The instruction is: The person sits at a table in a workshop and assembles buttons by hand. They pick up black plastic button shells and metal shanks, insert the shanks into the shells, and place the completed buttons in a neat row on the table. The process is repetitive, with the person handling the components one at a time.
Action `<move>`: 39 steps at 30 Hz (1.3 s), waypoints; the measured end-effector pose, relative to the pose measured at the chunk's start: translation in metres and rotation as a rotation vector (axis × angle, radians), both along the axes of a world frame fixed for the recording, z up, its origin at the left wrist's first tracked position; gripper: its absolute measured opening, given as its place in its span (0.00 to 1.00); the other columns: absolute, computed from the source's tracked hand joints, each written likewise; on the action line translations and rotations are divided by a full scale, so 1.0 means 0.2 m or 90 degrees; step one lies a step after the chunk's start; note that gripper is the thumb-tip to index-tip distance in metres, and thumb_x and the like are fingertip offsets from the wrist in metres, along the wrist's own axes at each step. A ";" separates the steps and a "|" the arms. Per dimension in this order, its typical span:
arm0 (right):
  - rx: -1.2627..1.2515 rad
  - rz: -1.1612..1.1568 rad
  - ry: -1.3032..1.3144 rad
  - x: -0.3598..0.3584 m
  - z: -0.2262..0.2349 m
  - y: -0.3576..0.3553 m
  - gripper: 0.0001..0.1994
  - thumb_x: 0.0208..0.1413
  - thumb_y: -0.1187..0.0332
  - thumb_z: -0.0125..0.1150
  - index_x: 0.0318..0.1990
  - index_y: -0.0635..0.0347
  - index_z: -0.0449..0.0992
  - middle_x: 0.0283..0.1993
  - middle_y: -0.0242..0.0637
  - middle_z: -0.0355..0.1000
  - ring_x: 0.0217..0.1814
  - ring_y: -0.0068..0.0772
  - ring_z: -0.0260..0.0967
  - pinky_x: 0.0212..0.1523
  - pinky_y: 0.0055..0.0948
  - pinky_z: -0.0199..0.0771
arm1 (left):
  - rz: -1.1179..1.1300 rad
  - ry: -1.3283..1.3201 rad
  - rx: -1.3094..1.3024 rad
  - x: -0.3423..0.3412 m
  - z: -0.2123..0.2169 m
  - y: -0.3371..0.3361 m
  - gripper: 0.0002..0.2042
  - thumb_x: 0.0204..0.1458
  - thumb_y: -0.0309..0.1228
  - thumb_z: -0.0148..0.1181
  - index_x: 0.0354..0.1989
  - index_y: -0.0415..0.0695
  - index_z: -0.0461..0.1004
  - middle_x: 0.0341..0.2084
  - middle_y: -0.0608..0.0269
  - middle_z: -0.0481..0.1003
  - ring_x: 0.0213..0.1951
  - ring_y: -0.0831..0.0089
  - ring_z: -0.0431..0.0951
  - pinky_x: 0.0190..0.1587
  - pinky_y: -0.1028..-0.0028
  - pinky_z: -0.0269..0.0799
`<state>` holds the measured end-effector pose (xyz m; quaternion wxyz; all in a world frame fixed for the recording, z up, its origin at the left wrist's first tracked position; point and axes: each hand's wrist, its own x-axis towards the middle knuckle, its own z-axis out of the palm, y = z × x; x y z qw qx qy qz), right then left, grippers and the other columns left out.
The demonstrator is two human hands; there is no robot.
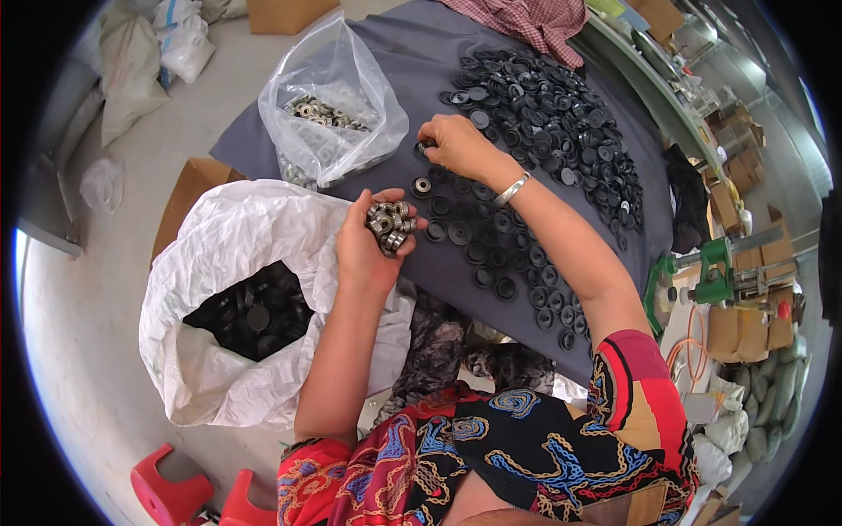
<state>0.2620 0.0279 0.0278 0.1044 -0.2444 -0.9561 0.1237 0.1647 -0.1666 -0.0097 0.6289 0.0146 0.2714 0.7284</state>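
Note:
My left hand (pixel 364 245) is cupped palm up, holding a pile of small metal ball bearings (pixel 390 226) beside the table's near left edge. My right hand (pixel 460 145) reaches farther over the table, its fingertips pinched on a small bearing, mostly hidden, at a black round cap (pixel 421 151). Between the hands, one black cap has a bearing (pixel 422 186) seated in its middle. Rows of open black caps (pixel 474 252) lie hollow side up on the grey cloth, running toward the near right.
A clear plastic bag (pixel 329 145) of bearings stands left of my hands. Below it, a white woven sack (pixel 237 223) holds black parts (pixel 257 317). A large heap of black caps (pixel 561 123) spreads over the far right. Red stools (pixel 171 491) stand at lower left; a green metal tool (pixel 715 272) is at right.

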 end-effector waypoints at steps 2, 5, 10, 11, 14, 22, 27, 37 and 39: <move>0.008 0.002 -0.015 -0.01 -0.02 0.01 0.11 0.43 0.74 0.60 0.37 0.65 0.77 0.35 0.47 0.73 0.38 0.47 0.72 0.41 0.37 0.71 | -0.001 -0.004 0.004 0.00 0.00 0.00 0.19 0.61 0.42 0.38 0.40 0.38 0.70 0.26 0.54 0.73 0.29 0.58 0.77 0.14 0.76 0.58; 0.017 0.012 -0.023 -0.03 0.01 -0.01 0.11 0.41 0.75 0.60 0.35 0.64 0.78 0.33 0.50 0.74 0.39 0.49 0.73 0.41 0.39 0.72 | -0.001 -0.012 0.014 0.00 -0.01 -0.01 0.20 0.61 0.42 0.37 0.40 0.38 0.70 0.27 0.53 0.73 0.29 0.58 0.77 0.14 0.76 0.58; -0.017 -0.003 -0.070 -0.04 0.02 0.02 0.10 0.41 0.75 0.62 0.35 0.63 0.78 0.34 0.49 0.75 0.39 0.49 0.73 0.41 0.39 0.72 | 0.001 -0.006 0.015 0.01 0.01 0.00 0.21 0.62 0.43 0.36 0.41 0.38 0.70 0.28 0.52 0.73 0.30 0.58 0.77 0.15 0.76 0.58; -0.008 0.005 -0.082 -0.03 0.02 0.01 0.10 0.42 0.74 0.62 0.35 0.64 0.78 0.34 0.48 0.74 0.38 0.48 0.73 0.40 0.37 0.72 | -0.002 -0.009 0.013 0.01 0.00 -0.01 0.21 0.62 0.43 0.36 0.41 0.38 0.70 0.28 0.52 0.73 0.30 0.58 0.77 0.15 0.76 0.58; 0.071 0.031 -0.033 -0.03 0.04 -0.02 0.09 0.44 0.72 0.63 0.35 0.65 0.77 0.35 0.44 0.72 0.33 0.46 0.72 0.37 0.35 0.73 | -0.007 -0.006 0.013 0.00 0.01 -0.01 0.21 0.62 0.44 0.35 0.41 0.38 0.70 0.28 0.53 0.73 0.30 0.58 0.77 0.15 0.76 0.58; 0.005 0.228 0.113 0.05 0.17 -0.62 0.11 0.43 0.72 0.62 0.37 0.62 0.74 0.37 0.41 0.70 0.40 0.41 0.70 0.37 0.33 0.73 | 0.056 -0.046 0.000 0.04 0.03 0.00 0.16 0.61 0.42 0.41 0.42 0.42 0.70 0.33 0.58 0.74 0.38 0.67 0.75 0.31 0.71 0.68; 0.192 0.230 0.119 0.01 0.08 -0.69 0.08 0.40 0.71 0.57 0.31 0.64 0.73 0.30 0.41 0.69 0.34 0.40 0.70 0.32 0.32 0.73 | 0.017 -0.076 0.043 0.01 -0.03 0.00 0.19 0.61 0.42 0.39 0.45 0.39 0.70 0.39 0.58 0.74 0.42 0.66 0.74 0.47 0.66 0.69; 0.298 0.203 0.147 0.04 0.13 -0.65 0.07 0.41 0.71 0.58 0.29 0.64 0.73 0.29 0.39 0.69 0.31 0.36 0.70 0.30 0.31 0.72 | 0.063 -0.075 0.002 0.03 0.02 0.01 0.19 0.62 0.41 0.37 0.41 0.39 0.70 0.33 0.58 0.74 0.38 0.66 0.75 0.32 0.71 0.67; 0.184 0.104 0.232 0.09 0.20 -0.53 0.07 0.41 0.69 0.59 0.29 0.61 0.75 0.30 0.37 0.69 0.32 0.38 0.69 0.30 0.31 0.71 | 0.037 -0.049 0.039 0.01 -0.01 0.00 0.19 0.62 0.41 0.36 0.41 0.38 0.70 0.32 0.55 0.74 0.36 0.61 0.76 0.22 0.74 0.59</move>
